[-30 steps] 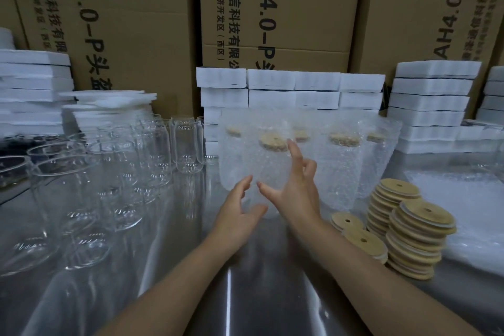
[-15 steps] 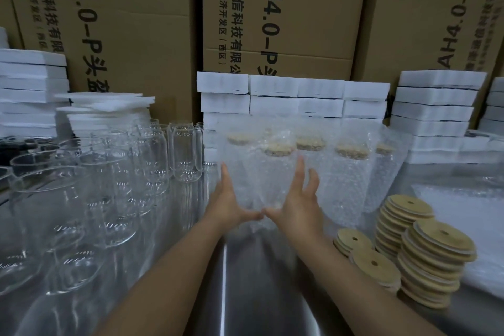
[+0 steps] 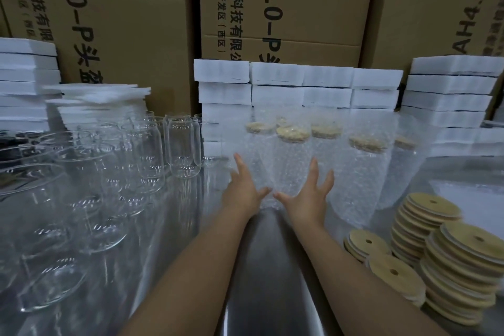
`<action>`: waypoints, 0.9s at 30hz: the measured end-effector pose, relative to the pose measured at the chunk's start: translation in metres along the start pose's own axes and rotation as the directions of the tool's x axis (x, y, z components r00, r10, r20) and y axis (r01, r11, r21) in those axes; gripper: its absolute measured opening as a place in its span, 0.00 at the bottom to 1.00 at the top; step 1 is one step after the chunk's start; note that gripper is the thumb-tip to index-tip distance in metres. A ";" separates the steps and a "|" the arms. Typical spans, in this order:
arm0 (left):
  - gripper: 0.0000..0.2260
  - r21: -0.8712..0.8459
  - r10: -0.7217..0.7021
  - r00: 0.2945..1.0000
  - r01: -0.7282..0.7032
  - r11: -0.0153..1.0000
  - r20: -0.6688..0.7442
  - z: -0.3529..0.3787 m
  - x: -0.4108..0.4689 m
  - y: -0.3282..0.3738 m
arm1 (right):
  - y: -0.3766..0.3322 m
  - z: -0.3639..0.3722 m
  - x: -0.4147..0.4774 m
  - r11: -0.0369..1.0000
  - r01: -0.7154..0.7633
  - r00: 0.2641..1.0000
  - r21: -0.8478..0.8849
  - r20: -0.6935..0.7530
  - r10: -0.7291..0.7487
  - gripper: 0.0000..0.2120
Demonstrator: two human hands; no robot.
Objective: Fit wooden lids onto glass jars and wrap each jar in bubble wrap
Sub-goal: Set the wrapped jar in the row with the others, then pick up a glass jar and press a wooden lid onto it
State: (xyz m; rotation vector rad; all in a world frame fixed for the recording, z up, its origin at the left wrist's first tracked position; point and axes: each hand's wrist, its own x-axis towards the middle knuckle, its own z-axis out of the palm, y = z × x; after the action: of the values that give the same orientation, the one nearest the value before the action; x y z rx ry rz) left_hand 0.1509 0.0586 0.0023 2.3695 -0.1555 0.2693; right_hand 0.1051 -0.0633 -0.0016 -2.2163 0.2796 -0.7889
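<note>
Flanking one wrapped jar [image 3: 286, 169] in the head view: left hand [image 3: 242, 191] on its left side, right hand [image 3: 311, 196] on its right, both at its lower half. On both hands the fingers [image 3: 313, 169] are straight and spread, curled round nothing. The two thumbs point toward each other in front of the jar's base, tips close but apart. We cannot tell whether the palms press the jar or merely touch it.

Position of that jar: upright on the steel surface [image 3: 267, 267], its wooden lid [image 3: 293, 133] fitted on top and showing through the covering.

We note several other wrapped jars [image 3: 365, 169], upright and lidded, in a loose row behind and to the right of the first.

We note a crowd of bare glass jars [image 3: 182, 150], upright and lidless, on the left part of the surface.

We record loose lids [image 3: 463, 267] in piles at the near right, each disc with a small hole.

We record bubble wrap sheets [image 3: 474, 188] lying flat at far right, behind the piles.

Along the back, white foam blocks [image 3: 300, 87] sit in stacks, and printed cardboard boxes [image 3: 286, 8] stand behind them.
</note>
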 end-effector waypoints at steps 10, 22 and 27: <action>0.22 0.311 0.156 0.940 -0.057 0.949 -0.303 -0.052 0.015 -0.007 | -0.001 0.005 -0.003 0.993 -0.058 0.997 0.098 -0.038 0.062 0.51; 0.36 0.575 -0.028 0.973 0.159 0.802 -0.229 -0.126 0.077 -0.022 | -0.006 0.008 -0.005 0.964 0.252 0.942 -0.087 -0.207 -0.265 0.40; 0.11 0.633 0.241 0.916 0.018 0.774 -0.320 -0.118 0.054 -0.021 | -0.012 0.003 -0.010 0.955 0.286 0.932 -0.085 -0.208 -0.297 0.38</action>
State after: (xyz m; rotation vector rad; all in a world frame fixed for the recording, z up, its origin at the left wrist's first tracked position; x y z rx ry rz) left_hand 0.1901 0.1528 0.0850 2.9039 -0.0157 0.9793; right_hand 0.0988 -0.0492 0.0006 -2.2523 0.0760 -1.2039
